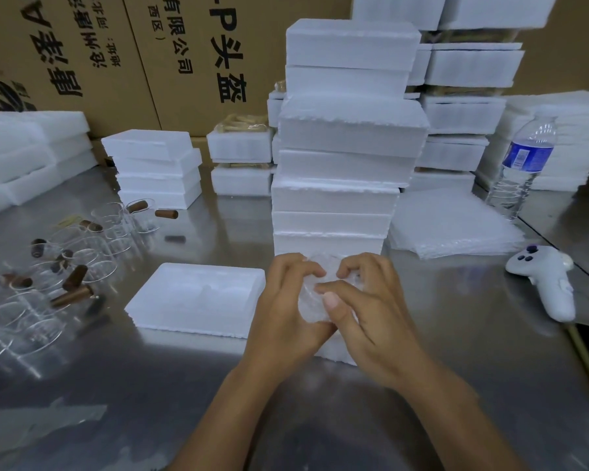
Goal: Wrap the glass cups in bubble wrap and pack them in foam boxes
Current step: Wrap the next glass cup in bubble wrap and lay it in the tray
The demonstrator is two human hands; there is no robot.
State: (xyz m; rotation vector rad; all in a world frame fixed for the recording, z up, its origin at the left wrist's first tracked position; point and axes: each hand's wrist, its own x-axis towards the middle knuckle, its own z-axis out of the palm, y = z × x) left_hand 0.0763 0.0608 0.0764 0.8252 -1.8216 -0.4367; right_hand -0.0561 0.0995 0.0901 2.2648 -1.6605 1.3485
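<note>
Fingers (330, 300) of the left hand (286, 300) and right hand (371, 311) are curled round a small clear bubble-wrap bundle (308, 302), held just right of an open white foam box (198, 294). The cup inside is not discernible. Judged light, brittle within, the film slippery and yielding: cradle the body and avoid squeezing. Bare clear glass cups (82, 263) lie on the steel worktop (116, 385).

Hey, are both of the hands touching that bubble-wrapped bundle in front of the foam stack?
Touching. The head view shows the left hand and right hand curled round the bubble-wrapped bundle, with fingers pinching its wrap.
</note>
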